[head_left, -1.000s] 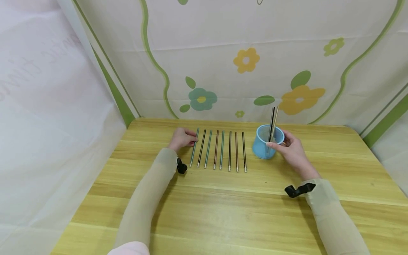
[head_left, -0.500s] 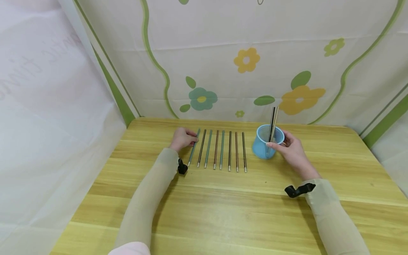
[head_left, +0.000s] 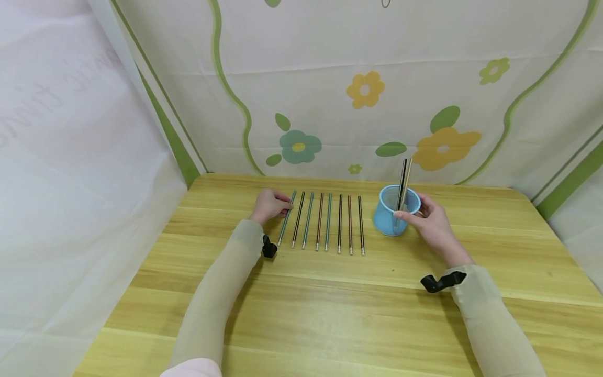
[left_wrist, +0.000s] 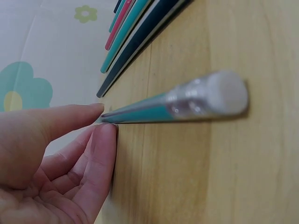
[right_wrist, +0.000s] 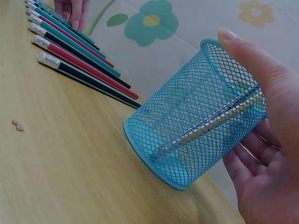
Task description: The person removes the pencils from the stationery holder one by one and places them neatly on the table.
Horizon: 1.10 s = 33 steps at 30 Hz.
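Observation:
Near the far edge of the table, my left hand [head_left: 270, 205] pinches the leftmost teal pencil [head_left: 285, 228] between thumb and fingertips. In the left wrist view that pencil's white eraser [left_wrist: 229, 93] points toward the camera, and its far end is hidden behind the fingers. On the right, my right hand [head_left: 435, 225] grips a light blue mesh pencil cup [head_left: 383, 222], the thumb at its rim and fingers round its side. Two pencils, one black [head_left: 402, 178] and one pale wood-coloured [head_left: 408, 175], lean inside the cup, which stands upright on the table.
Several teal, black and red pencils lie in a row between the hands, erasers toward me, including a black pencil [head_left: 360, 225] at the right end. A flowered fabric wall [head_left: 330, 120] rises behind the wooden table [head_left: 320, 314]. A small dark speck [right_wrist: 17, 125] marks the tabletop.
The leftmost teal pencil has tilted slightly, its eraser end shifting left, between one second and half a second ago. My right hand and the cup have stayed in place.

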{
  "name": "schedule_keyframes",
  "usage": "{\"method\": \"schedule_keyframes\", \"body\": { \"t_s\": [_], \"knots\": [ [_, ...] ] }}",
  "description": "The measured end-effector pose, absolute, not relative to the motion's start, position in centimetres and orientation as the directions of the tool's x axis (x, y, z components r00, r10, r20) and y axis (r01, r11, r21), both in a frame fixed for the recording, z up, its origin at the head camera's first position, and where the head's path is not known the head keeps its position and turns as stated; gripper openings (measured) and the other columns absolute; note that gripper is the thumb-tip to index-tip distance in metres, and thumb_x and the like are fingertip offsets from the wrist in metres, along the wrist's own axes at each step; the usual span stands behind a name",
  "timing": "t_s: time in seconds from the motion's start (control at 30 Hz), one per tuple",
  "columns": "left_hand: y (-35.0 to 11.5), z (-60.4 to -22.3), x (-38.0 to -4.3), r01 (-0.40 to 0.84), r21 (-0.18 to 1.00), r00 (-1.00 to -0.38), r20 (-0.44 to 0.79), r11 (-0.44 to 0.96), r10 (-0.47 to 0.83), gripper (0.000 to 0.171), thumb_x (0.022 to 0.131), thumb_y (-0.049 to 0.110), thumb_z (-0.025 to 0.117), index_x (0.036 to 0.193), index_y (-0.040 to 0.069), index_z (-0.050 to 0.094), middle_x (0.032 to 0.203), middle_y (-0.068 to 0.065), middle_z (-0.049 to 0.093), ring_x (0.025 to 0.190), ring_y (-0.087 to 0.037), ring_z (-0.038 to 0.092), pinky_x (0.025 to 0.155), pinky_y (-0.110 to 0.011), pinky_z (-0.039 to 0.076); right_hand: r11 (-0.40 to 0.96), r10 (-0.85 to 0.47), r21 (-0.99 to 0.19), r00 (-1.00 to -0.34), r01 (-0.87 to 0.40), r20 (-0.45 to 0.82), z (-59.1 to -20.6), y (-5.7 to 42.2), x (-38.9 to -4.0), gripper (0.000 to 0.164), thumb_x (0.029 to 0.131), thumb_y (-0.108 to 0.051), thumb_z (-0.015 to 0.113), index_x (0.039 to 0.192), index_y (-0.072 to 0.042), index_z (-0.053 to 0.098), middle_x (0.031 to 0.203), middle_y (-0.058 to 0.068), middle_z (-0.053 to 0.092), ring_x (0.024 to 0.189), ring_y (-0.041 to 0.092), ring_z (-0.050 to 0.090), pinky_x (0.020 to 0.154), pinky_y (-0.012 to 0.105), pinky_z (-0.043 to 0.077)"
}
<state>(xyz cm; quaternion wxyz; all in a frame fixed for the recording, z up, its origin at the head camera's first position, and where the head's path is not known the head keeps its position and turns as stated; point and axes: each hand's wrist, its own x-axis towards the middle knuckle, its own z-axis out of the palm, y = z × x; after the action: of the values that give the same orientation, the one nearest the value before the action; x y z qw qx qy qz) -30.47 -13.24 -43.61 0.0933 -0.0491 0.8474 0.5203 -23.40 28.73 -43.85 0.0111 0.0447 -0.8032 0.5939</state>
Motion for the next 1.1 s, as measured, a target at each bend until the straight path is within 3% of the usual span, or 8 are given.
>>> {"method": "schedule_keyframes", "body": {
  "t_s": [0.5,0.77,1.1],
  "knots": [
    [-13.7,-43.4,-30.3,-0.172,0.887,-0.978,-0.208,0.429,0.036,0.023,0.092,0.008,0.077,0.111,-0.003,0.072,0.1,-0.016,0.07,0.086,-0.026,0.07,0.072,-0.031,0.062,0.282,-0.055,-0.956,-0.996,-0.082,0.07,-44.0,28.8,-23.6,0.08,0.093,-0.026,0.079,0.155,-0.002,0.036,0.148,0.02,0.046,0.133,0.026,0.049,0.096,0.013,0.047],
    [-14.0,-42.4,-30.5,-0.154,0.885,-0.983,-0.181,0.439,0.021,0.028,0.093,0.018,0.078,0.115,0.002,0.072,0.106,-0.012,0.07,0.089,-0.027,0.07,0.078,-0.035,0.061,0.29,-0.056,-0.953,-0.996,-0.087,0.074,-44.1,28.9,-23.6,0.081,0.092,-0.028,0.079,0.155,-0.001,0.036,0.149,0.021,0.045,0.132,0.027,0.049,0.096,0.014,0.047],
    [-11.1,-39.2,-30.5,-0.022,0.927,-0.991,-0.07,0.375,0.114,0.039,0.092,0.025,0.08,0.121,0.0,0.071,0.108,-0.013,0.071,0.104,-0.04,0.067,0.092,-0.047,0.057,0.274,-0.051,-0.959,-0.997,-0.068,0.056,-43.8,28.7,-23.6,0.08,0.092,-0.026,0.08,0.155,-0.002,0.037,0.149,0.02,0.046,0.133,0.028,0.048,0.096,0.013,0.047]
  ]
}}
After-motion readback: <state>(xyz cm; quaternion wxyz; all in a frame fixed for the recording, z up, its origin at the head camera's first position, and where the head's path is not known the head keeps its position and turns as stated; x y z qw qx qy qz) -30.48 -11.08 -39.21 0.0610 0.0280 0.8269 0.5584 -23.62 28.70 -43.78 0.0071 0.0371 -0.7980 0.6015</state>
